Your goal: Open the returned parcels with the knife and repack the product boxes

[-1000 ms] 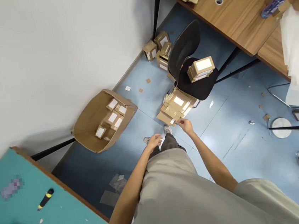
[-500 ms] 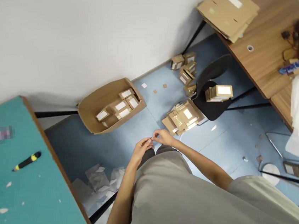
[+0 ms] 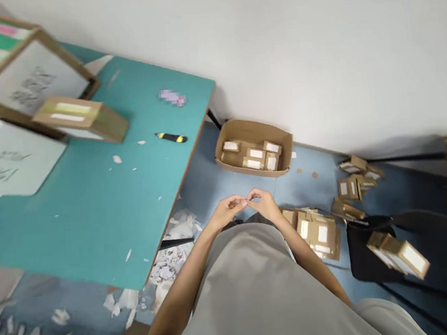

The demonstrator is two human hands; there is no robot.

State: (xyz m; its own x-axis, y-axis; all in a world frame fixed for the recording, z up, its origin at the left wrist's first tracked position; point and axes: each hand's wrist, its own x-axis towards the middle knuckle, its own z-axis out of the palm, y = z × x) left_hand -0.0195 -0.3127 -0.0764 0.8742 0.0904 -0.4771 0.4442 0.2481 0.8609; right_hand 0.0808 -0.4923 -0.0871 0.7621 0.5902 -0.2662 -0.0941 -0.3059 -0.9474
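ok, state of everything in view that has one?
left hand: fingers curled, tips touching the other hand's; hold unclear
right hand: same, in front of the body
floor carton: open, upright, small labelled boxes inside
utility knife: lying on the teal table, blade not visible
tabletop box: closed
stacked boxes: closed, on the black chair

Writing on the white sheets [image 3: 5,161] and box labels [image 3: 256,154] is too blurred to read.

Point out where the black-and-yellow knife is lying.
In the head view, the black-and-yellow utility knife lies on the teal tabletop near its far right edge, left of the open cardboard box on the floor.
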